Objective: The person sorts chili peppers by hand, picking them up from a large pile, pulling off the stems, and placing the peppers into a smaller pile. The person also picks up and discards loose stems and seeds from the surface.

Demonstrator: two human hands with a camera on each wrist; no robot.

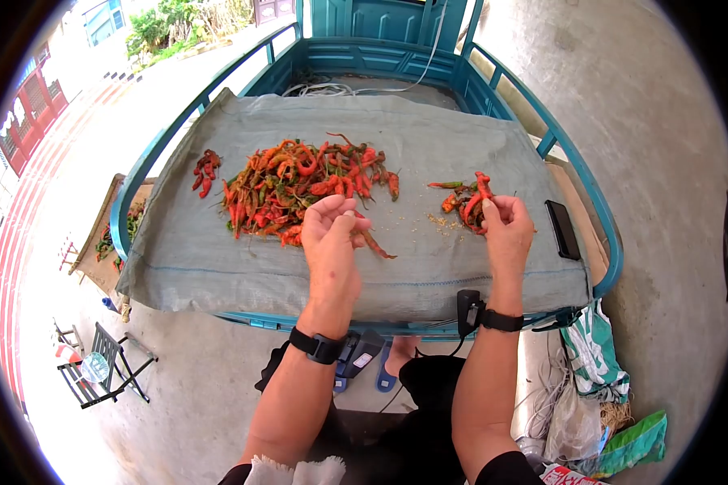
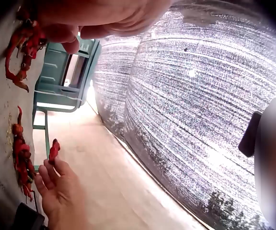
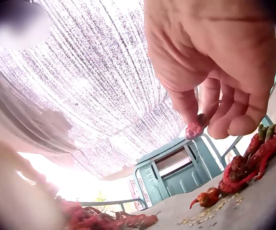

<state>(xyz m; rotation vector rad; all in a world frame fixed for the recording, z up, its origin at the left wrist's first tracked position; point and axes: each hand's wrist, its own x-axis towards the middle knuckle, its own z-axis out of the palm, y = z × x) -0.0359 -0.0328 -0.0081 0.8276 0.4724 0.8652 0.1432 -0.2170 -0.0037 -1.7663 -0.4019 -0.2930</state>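
Note:
My left hand (image 1: 332, 250) is at the near edge of a large heap of red and greenish peppers (image 1: 271, 182), fingers curled round a thin red-brown pepper (image 1: 378, 246) that sticks out to the right; its grip is partly hidden. In the left wrist view the left hand (image 2: 99, 17) is over the peppers. Above a small pepper pile (image 1: 461, 202), my right hand (image 1: 508, 238) pinches an upright red pepper (image 1: 483, 184) between thumb and fingers. The right wrist view shows this pepper (image 3: 194, 129) at the fingertips of the right hand (image 3: 214, 67).
A grey woven sheet (image 1: 243, 279) covers the teal cart bed. A few dark red peppers (image 1: 207, 172) lie at the left. Pale seeds (image 1: 441, 222) are scattered by the small pile. A black phone (image 1: 562, 229) lies at the right, beside the teal rail (image 1: 603, 218).

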